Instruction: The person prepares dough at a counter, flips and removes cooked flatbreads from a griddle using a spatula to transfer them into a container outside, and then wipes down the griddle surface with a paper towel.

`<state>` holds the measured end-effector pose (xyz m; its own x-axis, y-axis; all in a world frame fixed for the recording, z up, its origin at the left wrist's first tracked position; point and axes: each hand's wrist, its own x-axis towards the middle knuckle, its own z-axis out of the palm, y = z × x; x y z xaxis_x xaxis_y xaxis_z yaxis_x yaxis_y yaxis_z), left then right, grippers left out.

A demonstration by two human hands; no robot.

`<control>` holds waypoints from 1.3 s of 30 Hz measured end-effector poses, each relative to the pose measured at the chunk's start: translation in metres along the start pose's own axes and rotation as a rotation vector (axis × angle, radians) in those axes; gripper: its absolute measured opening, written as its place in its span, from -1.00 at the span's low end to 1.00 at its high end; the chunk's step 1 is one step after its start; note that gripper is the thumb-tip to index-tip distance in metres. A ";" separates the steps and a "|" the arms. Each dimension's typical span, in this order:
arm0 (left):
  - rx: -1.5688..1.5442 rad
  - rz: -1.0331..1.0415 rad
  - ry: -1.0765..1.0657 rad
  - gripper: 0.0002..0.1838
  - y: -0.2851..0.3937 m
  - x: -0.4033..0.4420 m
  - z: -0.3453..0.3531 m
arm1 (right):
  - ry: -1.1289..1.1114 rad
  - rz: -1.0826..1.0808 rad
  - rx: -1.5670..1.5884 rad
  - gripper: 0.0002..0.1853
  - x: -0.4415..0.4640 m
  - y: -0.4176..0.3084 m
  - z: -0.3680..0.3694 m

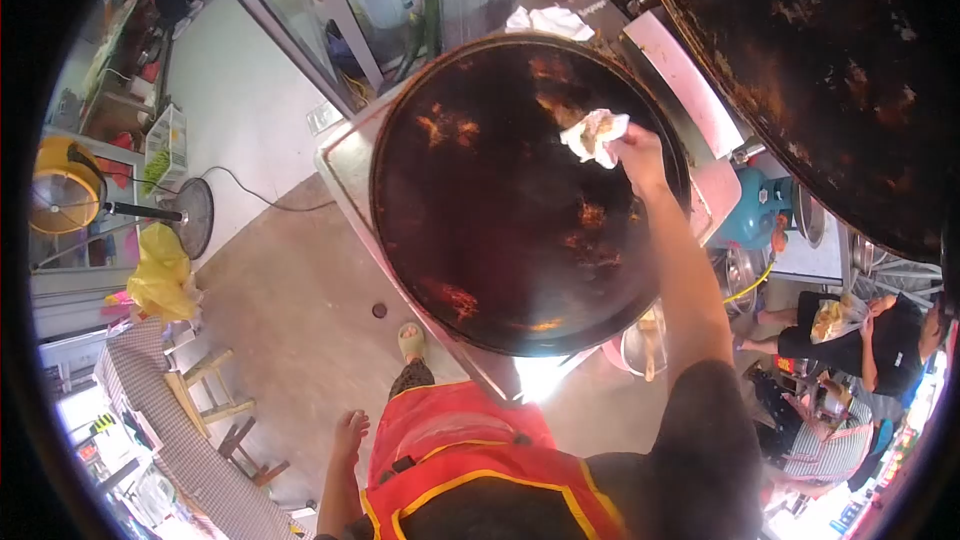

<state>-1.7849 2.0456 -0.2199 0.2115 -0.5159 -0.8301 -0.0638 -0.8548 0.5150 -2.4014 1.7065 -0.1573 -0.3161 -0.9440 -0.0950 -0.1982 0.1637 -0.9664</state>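
A large round dark griddle (480, 190) with scattered brown-orange patches fills the middle of the view. Over its upper right part, my right hand (640, 158) grips a crumpled white paper towel (597, 137) stained brown. Whether the towel touches the griddle surface I cannot tell. My left hand (350, 435) hangs low beside my red apron (460, 430), holding nothing, its fingers loosely apart. Another crumpled white wad (550, 23) lies at the griddle's far edge.
A raised round lid (820, 70) looms at upper right. Below it stands a teal gas cylinder (755, 208) with a yellow hose. A standing fan (70, 185), a yellow bag (160, 272) and a checked-cloth table (180, 430) are at left. Other people (850, 340) are at lower right.
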 end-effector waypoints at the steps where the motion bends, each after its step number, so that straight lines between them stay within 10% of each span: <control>1: 0.026 0.010 -0.012 -0.67 0.001 0.011 -0.003 | 0.017 0.088 0.280 -0.79 -0.014 -0.013 0.007; 8: 0.294 0.288 -0.115 -0.63 0.081 0.043 -0.001 | -0.217 0.104 1.063 -0.58 -0.115 -0.089 0.092; 17: 0.331 1.019 -0.040 -0.76 0.233 0.003 -0.049 | -0.206 0.201 1.042 -0.71 -0.187 -0.156 0.316; 39: -0.695 0.666 -0.059 -0.78 0.484 0.165 -0.216 | -0.382 0.415 0.863 -0.71 -0.056 -0.221 0.665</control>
<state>-1.5701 1.5585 -0.0614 0.2903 -0.9014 -0.3211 0.4426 -0.1710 0.8802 -1.7229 1.5325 -0.0967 0.1380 -0.9127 -0.3846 0.6408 0.3784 -0.6680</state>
